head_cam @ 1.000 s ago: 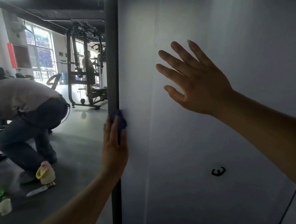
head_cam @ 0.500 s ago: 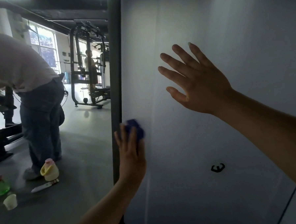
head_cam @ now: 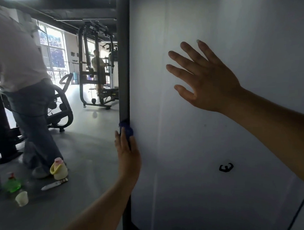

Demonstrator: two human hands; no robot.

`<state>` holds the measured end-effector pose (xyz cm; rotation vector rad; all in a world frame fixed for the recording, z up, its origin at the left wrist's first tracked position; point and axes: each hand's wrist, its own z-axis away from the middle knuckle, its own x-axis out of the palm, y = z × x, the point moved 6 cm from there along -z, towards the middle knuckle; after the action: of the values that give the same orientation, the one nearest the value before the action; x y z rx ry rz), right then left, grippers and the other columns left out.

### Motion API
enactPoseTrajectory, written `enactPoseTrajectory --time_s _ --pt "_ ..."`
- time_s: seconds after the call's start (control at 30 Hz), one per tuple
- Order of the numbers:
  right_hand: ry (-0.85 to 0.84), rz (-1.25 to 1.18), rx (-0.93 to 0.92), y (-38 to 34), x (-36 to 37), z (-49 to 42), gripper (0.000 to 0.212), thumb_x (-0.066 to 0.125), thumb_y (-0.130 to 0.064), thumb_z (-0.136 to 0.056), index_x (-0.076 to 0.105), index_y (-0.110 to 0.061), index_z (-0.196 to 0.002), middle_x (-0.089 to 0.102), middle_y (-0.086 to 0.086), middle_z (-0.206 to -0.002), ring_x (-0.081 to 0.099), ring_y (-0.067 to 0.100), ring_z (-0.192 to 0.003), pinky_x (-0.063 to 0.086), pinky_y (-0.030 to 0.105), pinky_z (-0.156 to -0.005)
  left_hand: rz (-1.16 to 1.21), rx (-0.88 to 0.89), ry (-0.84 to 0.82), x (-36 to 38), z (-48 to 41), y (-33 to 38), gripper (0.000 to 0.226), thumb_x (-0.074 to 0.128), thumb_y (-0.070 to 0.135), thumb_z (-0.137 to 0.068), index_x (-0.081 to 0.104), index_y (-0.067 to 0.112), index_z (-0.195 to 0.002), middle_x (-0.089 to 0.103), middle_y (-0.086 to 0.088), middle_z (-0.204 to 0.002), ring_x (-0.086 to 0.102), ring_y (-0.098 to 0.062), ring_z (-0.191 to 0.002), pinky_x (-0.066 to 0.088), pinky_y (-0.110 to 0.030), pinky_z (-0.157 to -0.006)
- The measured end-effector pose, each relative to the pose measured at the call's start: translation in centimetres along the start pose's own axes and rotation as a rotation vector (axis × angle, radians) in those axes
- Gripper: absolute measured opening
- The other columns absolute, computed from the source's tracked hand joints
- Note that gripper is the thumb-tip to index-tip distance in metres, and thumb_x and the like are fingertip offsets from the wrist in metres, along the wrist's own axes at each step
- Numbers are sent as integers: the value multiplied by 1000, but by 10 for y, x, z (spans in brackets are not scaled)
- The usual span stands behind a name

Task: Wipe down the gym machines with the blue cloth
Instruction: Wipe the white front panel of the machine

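A blue cloth (head_cam: 126, 128) is pressed by the left hand (head_cam: 128, 156) against the near edge of a pale panel (head_cam: 202, 147), just where the panel meets a dark upright post (head_cam: 124, 63) of a gym machine. The left fingers (head_cam: 121, 139) are held together, flat over the cloth, which is mostly hidden beneath them. The right hand (head_cam: 205, 80) is laid open on the panel higher up and to the right, its fingers spread, nothing held. No difference between wiped and unwiped surface can be made out, so progress cannot be read from the panel itself; the wiping is judged to be under way, with the rest of the panel and post left. A far rack (head_cam: 96, 68) is seen at the back left, apparently untouched. Bottles (head_cam: 12, 183) and a cup (head_cam: 21, 198) are left on the floor (head_cam: 80, 171) beside another person (head_cam: 22, 77).
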<state>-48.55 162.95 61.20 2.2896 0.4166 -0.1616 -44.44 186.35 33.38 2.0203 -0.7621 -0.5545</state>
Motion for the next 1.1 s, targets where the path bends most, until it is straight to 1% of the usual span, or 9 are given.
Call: enactPoseTrajectory --time_s 0.2,0.3,0.5,0.6,0.7,0.8,0.9,1.0,1.1 --pt "-65 -3 -27 0 3 -1 58 34 -47 -117 43 -17 -166 24 9 -179 16 33 -167 14 58 -134 -324 601 -265 35 35 93 63 34 49 -116 -1 62 -167 -18 21 -180 -26 -23 -166 6 -61 -133" --pt "-41 -133 5 4 -3 -3 50 38 -39 -118 54 -15 -158 38 8 -173 26 30 -165 17 56 -134 -278 636 -205 43 20 152 63 35 50 -117 3 51 -172 -15 17 -182 -23 -23 -167 12 -64 -134" --pt "-109 -384 -55 -21 -18 8 50 48 -34 -116 51 -10 -160 44 7 -170 32 23 -162 22 46 -134 194 625 -234 28 -5 221 117 79 26 -102 -14 28 -173 35 5 -174 50 -12 -152 55 -46 -116" --pt "-198 -307 -114 -42 -3 24 54 33 -37 -120 36 -12 -169 31 8 -177 22 25 -166 17 48 -135 85 791 -212 22 -3 226 131 90 2 -89 -15 -6 -166 -3 43 -172 16 12 -160 27 -16 -127" --pt "-262 -134 -202 -45 11 45 59 27 -38 -120 19 -14 -173 14 12 -181 11 34 -167 12 53 -134 41 910 -352 12 -5 217 139 98 6 -80 -11 -20 -161 -22 25 -177 -5 0 -167 14 -21 -133" --pt "-238 -89 -271 -50 14 58 52 31 -21 -117 35 -5 -167 24 18 -177 17 39 -166 16 55 -134 -28 928 -540 3 -14 195 137 97 14 -83 -9 -12 -166 -20 -4 -182 -7 -26 -170 17 -54 -137" --pt "-101 -90 -180 -21 5 39 41 44 -20 -116 59 3 -147 47 22 -164 30 41 -161 24 58 -131 -148 856 -463 -5 -22 177 108 79 27 -102 1 10 -174 -1 0 -184 4 -19 -170 17 -49 -138" --pt "-82 -73 -26 2 -3 29 43 44 -25 -117 54 -9 -156 43 14 -169 29 40 -162 20 57 -132 -320 903 -277 -3 -28 172 72 51 32 -116 12 19 -176 6 4 -184 6 -12 -169 17 -50 -138" --pt "-283 -93 -423 -73 32 86 50 36 -23 -117 41 -19 -166 28 9 -177 18 37 -166 4 53 -136 -369 878 -242 5 -34 171 63 41 26 -119 14 19 -176 3 3 -184 2 -14 -170 13 -51 -138"
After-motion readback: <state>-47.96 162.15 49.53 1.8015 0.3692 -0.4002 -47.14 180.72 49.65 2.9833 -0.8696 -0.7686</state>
